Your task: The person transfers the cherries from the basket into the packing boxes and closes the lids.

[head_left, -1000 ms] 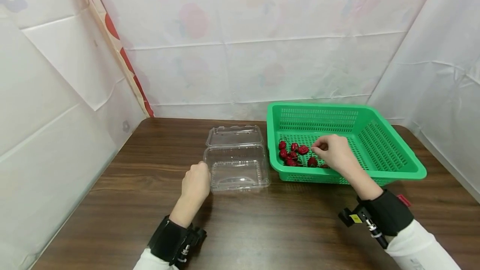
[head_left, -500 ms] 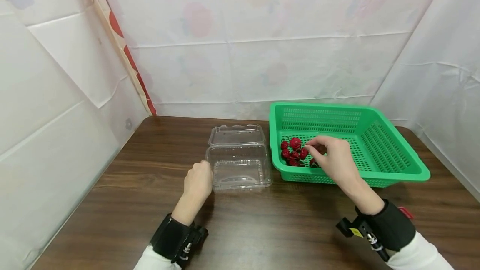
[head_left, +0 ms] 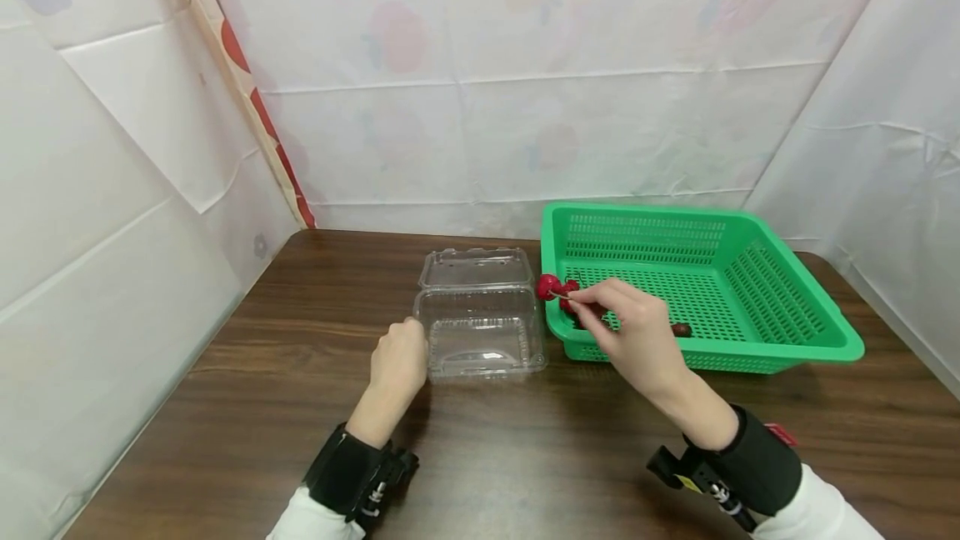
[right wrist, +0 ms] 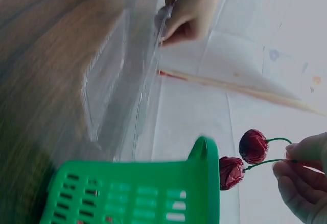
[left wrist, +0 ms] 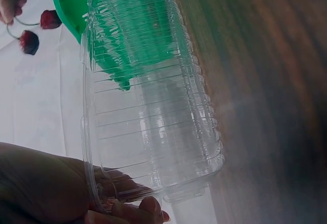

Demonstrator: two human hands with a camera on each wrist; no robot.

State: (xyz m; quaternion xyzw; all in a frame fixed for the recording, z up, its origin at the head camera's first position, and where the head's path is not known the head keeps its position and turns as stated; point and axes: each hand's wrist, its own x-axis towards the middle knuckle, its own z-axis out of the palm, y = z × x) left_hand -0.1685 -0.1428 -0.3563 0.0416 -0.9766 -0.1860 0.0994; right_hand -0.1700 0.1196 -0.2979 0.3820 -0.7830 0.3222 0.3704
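Observation:
My right hand (head_left: 637, 332) pinches thin green stems between thumb and fingertips, over the left end of the green plastic basket (head_left: 750, 361). From those stems hang two wrinkled dark red cherries (right wrist: 253, 146), near the basket's rim in the right wrist view. The left wrist view shows the same held cherries (left wrist: 29, 42) beside the basket. To the basket's left lies a clear plastic clamshell box (head_left: 480, 344), its lid (head_left: 476, 270) folded back. Its left side wall is gripped by my left hand (head_left: 400, 357), with fingers curled over the edge.
Several more cherries lie in the basket's near left part, partly hidden behind my right hand. One cherry (head_left: 681, 330) sits farther right by the front wall. A brown wooden table (head_left: 300, 423) carries everything. White sheets (head_left: 480, 107) hang behind and on both sides.
My right hand has lifted the cherries by their stems and moved left toward the clamshell box. The left hand has stayed on the box's edge.

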